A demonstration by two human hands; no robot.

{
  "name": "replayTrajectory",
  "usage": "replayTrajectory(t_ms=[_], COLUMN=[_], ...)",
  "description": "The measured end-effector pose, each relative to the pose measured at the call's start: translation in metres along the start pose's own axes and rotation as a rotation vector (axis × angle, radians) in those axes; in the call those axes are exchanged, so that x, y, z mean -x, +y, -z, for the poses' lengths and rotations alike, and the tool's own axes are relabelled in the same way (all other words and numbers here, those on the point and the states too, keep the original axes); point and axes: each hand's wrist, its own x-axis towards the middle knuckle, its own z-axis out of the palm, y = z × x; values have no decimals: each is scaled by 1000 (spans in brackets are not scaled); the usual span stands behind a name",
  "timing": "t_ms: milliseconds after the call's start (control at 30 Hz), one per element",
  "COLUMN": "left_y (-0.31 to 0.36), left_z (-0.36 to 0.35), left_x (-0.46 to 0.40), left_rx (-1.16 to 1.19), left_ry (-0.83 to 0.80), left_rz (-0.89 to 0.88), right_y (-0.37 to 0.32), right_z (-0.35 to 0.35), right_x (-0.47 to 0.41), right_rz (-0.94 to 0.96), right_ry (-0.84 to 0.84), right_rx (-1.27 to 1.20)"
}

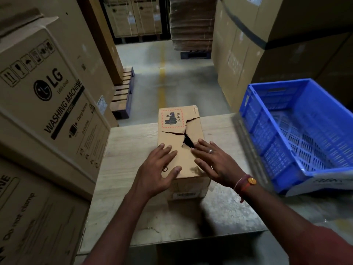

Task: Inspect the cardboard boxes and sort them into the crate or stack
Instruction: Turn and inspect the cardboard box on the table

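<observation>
A small cardboard box (180, 142) lies on the pale wooden table (131, 150), long side running away from the person, and everything else is easiest placed from it. Both hands are on its near end: the left hand (160, 167) lies flat with fingers spread wide across the top and the thumb reaching toward the near edge, and the right hand (214, 161) rests beside it, fingers straight and fanned, fingertips touching the rim of a jagged tear (186, 138). Neither hand is curled round anything.

This looks like the inspection step, with the fault already under the fingers. The tear branches out from a dark hole in the middle of the lid, one crack running to the far right edge, another to the left. Beyond it sits a printed label (172, 118) with a red hatched border reading UN 3481. The board is plain brown corrugate, matte, its corners square.

To the right of the box, well apart, stands a blue plastic crate (267, 131) with slotted lattice walls, tilted and seemingly holding nothing. To the left rise tall washing machine cartons (49, 88).

Sorting comes next, I judge: the hands must shift to the box's sides and lift without pressing the weakened top.
</observation>
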Motion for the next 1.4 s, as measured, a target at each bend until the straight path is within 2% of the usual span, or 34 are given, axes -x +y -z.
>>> replayTrajectory(t_ms=[267, 367, 500, 567, 733, 867, 933, 1067, 1167, 1300, 1400], left_y=[15, 16, 12, 5, 3, 6, 2, -10, -10, -7, -5], left_z=[10, 16, 5, -2, -9, 0, -2, -16, -17, -19, -18], left_x=[27, 3, -45, -55, -47, -76, -84, -81, -78, -70, -59], left_rx=[-2, -44, -244, -320, -331, -338, -366, -207, -138, 140, 256], left_ry=[95, 96, -177, -222, -123, 5, 14, -47, 19, 64, 109], left_rz=[-34, 2, 186, 208, 205, 216, 233, 291, 319, 580, 564], right_y=[-17, -18, -11, -5, -5, -14, -16, -12, -10, -8, -11], right_z=[16, 13, 4, -1, -12, -2, 0, -9, -11, -16, -20], right_x=[13, -19, -70, -82, -76, -89, -95, -91, -87, -81, -73], right_rz=[86, -1, -154, -205, -263, -287, -290, -343, -355, -458, -430], right_ry=[67, 36, -142, -187, -149, -95, -45, -48, -16, 9, 38], right_rx=[-46, 18, 175, 202, 213, 178, 177, 106, 52, -176, -283])
